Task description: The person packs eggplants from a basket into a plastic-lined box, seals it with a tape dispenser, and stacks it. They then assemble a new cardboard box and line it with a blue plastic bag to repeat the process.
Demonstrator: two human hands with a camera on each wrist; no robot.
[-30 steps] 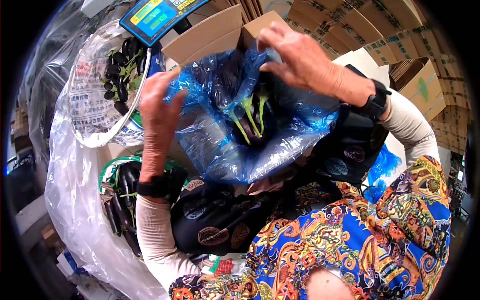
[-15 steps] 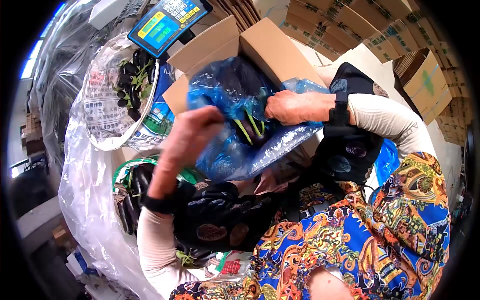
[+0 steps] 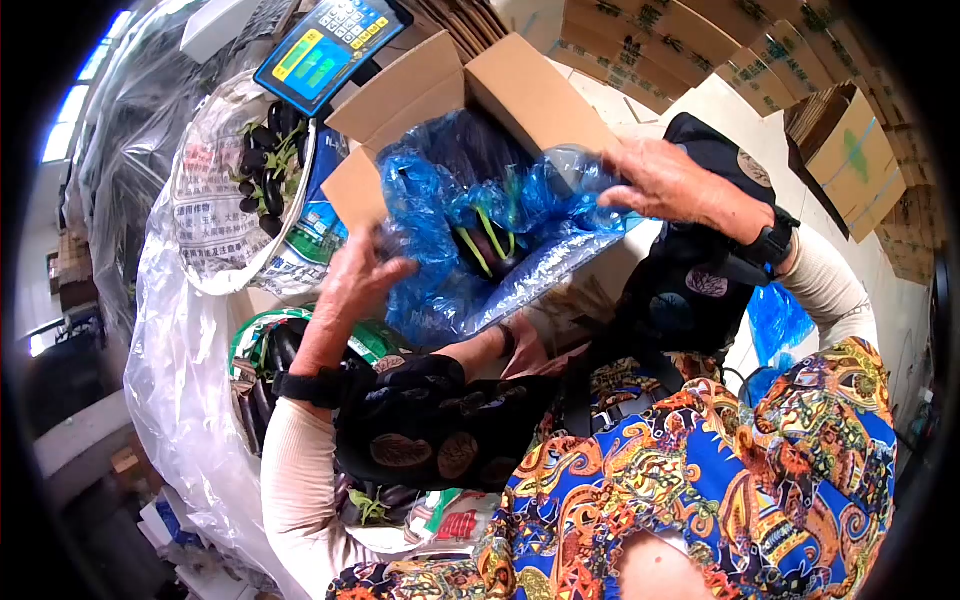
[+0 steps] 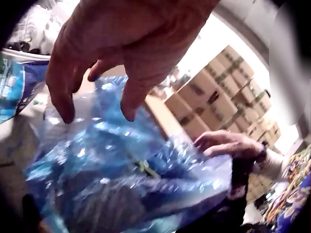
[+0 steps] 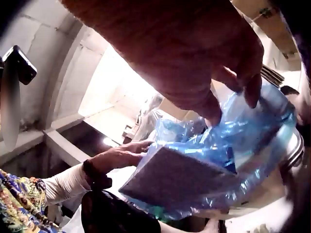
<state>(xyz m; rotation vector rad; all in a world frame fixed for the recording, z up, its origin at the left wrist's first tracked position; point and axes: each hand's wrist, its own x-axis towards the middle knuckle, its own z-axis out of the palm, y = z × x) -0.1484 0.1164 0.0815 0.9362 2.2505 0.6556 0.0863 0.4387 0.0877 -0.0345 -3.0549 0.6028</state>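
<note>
A blue plastic bag (image 3: 425, 290) lines an open cardboard box (image 3: 515, 95). Inside lie dark purple eggplants (image 3: 490, 250) with green stems, partly covered by film. At the bag's left side, my left hand (image 3: 355, 280) has its thumb and fingers apart; the left wrist view has that hand (image 4: 121, 48) right over the crumpled film. My right hand (image 3: 665, 180) is at the bag's right edge, thumb spread from the fingers. In the right wrist view, its fingertips (image 5: 252, 92) reach the film.
A blue scale display (image 3: 325, 55) stands beyond the box. To the left are a white sack (image 3: 215, 225) of eggplants and a green-rimmed bag (image 3: 265, 325) with more. Stacked cartons (image 3: 640, 50) line the back right. Clear plastic sheeting (image 3: 175, 400) hangs at left.
Both hands first rose from the bag, lowered onto its sides, and now stand farther apart at its edges. The film has been spread outward and the box flaps show more.
</note>
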